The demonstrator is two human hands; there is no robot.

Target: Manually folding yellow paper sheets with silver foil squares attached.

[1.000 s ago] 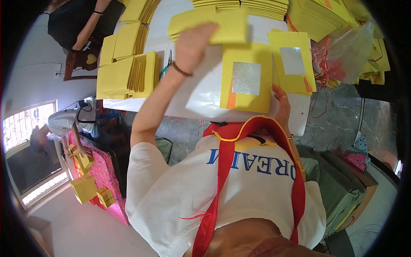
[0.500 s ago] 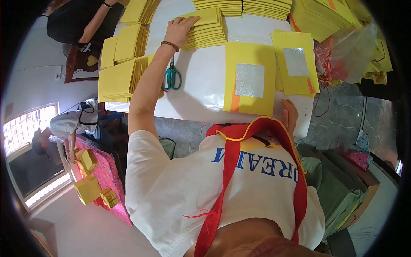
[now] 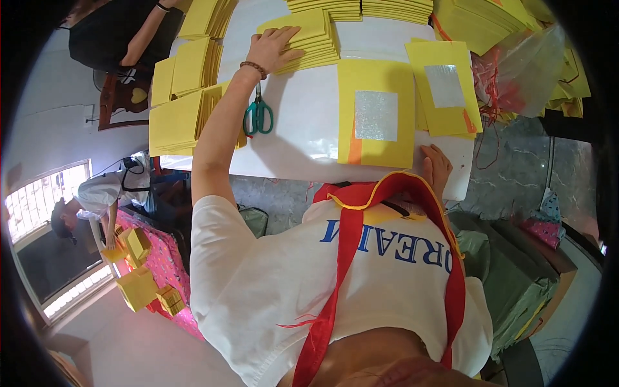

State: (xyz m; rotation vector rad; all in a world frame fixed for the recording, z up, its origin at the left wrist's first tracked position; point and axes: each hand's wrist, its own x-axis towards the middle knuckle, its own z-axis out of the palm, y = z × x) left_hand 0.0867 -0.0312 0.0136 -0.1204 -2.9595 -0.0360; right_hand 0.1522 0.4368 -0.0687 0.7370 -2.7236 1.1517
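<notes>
My left hand (image 3: pixel 272 49), a brown bead bracelet at its wrist, lies with fingers stretched over the left side of a fanned stack of yellow envelopes (image 3: pixel 316 44). Below that wrist, teal-handled scissors (image 3: pixel 258 115) rest on the white table. In front of me lies a flat yellow envelope (image 3: pixel 376 77) with a silvery-white rectangle and an orange strip. Beside its lower right corner my right hand (image 3: pixel 436 169) rests at the table's near edge, fingers loosely apart, holding nothing visible. Further right are overlapping yellow envelopes (image 3: pixel 442 119) with a similar rectangle.
More yellow stacks (image 3: pixel 174 126) line the table's left side; others (image 3: pixel 396 8) stand at the back. A clear plastic bag (image 3: pixel 532 77) with red string sits at right. At left, a person (image 3: pixel 103 193) handles yellow pieces at a pink-covered table (image 3: pixel 164 258). Another person's arm (image 3: pixel 145 35) shows upper left.
My left hand has shifted slightly over the stack, its fingers now flatter. My right hand's fingers have bent a little. The person at left has moved a hand onto a yellow piece.
</notes>
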